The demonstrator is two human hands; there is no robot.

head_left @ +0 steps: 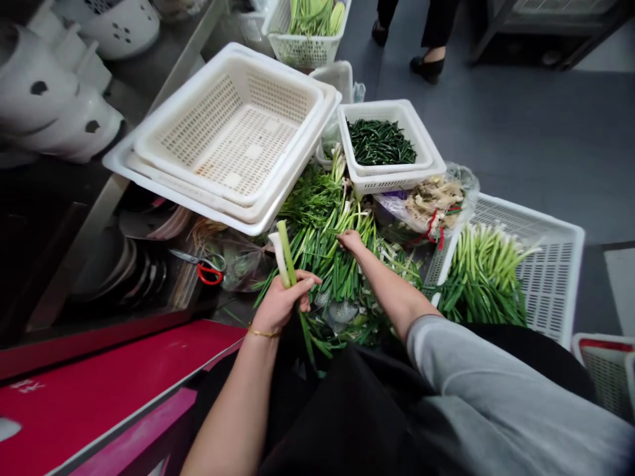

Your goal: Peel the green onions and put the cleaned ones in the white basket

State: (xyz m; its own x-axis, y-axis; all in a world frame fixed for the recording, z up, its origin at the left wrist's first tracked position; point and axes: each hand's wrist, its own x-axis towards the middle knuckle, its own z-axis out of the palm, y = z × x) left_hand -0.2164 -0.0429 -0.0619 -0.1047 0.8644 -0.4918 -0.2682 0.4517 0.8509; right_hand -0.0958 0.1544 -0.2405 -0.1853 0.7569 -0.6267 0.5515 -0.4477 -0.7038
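Observation:
Two green onions (284, 258) stand upright in my left hand (285, 301), white ends up, with their green leaves hanging below the fist. My right hand (350, 242) reaches over a heap of green onions (317, 254); its fingers are pinched together, and whatever they hold is hidden or too thin to make out. Loose trimmed leaves lie at the near side of the heap. To the right, a white basket (550, 284) holds a bunch of green onions (489, 271), their white ends pointing away from me.
Stacked white baskets (238, 139) sit at the left, beside red-handled scissors (209, 270). Behind the heap stands a basket of dark green chillies (381, 142), next to a plastic bag of roots (431, 205). Another person's feet (427, 65) are at the top.

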